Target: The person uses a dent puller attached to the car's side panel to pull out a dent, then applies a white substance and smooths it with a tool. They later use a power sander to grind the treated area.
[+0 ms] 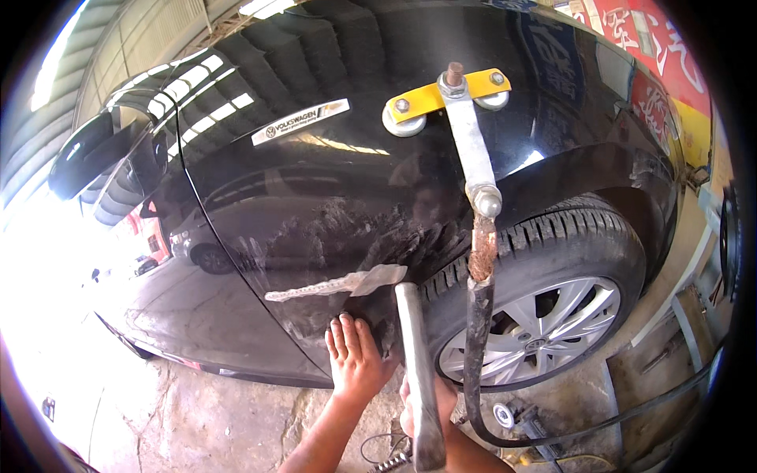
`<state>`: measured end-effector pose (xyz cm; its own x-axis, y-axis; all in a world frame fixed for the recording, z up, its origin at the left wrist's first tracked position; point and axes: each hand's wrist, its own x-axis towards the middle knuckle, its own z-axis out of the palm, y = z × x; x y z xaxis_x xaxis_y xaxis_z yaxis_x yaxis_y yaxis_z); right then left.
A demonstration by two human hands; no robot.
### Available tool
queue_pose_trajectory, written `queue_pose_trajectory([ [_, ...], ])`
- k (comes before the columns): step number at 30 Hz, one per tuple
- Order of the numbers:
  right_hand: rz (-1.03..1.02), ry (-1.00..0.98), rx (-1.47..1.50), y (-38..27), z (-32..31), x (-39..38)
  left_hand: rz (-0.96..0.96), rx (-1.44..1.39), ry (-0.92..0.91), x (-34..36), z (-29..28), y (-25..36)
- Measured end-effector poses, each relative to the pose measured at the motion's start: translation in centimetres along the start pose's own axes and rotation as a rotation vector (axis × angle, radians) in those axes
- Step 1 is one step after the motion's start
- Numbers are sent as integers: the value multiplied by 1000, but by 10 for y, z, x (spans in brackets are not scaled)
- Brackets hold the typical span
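Observation:
My left hand (356, 356) lies flat against the lower part of a black car fender (371, 189), fingers stretched upward. Just above its fingertips is a long pale grey strip of rough bare metal or filler (347, 284), with scuffed paint around it. Beside it, my right hand (446, 400) is closed around a long silver metal tool (412, 339), perhaps a body hammer. The tool stands nearly upright in view, its upper end near the wheel arch edge and its darker, wider end toward me. It partly hides the right hand's fingers.
A yellow bar with two round feet (430, 102) sits on the fender, joined to a metal arm and thick black cable (475, 355). The tyre (583, 236) and silver alloy wheel (544, 331) are at right. A tool (540, 433) lies on the concrete floor (197, 418).

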<state>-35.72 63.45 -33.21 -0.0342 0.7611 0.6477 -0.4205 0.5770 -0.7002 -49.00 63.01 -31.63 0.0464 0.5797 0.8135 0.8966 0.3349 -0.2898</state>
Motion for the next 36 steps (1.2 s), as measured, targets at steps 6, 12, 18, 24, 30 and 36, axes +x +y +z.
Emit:
queue_pose_trajectory([
  [6,50,11,-72,21,-4,-5,-35,-14,-80,7,-8,4],
  [12,119,-5,-147,36,-4,-3,-76,-66,-32,12,-9,12],
  [18,18,64,-19,-24,6,8,95,-169,68,94,-47,39],
  [24,314,32,87,-38,3,15,34,-160,145,84,-31,41],
  [30,44,-89,-64,-19,-1,9,23,-168,122,33,-11,15],
  [36,68,-72,-166,-12,8,6,74,-203,87,20,-7,1],
])
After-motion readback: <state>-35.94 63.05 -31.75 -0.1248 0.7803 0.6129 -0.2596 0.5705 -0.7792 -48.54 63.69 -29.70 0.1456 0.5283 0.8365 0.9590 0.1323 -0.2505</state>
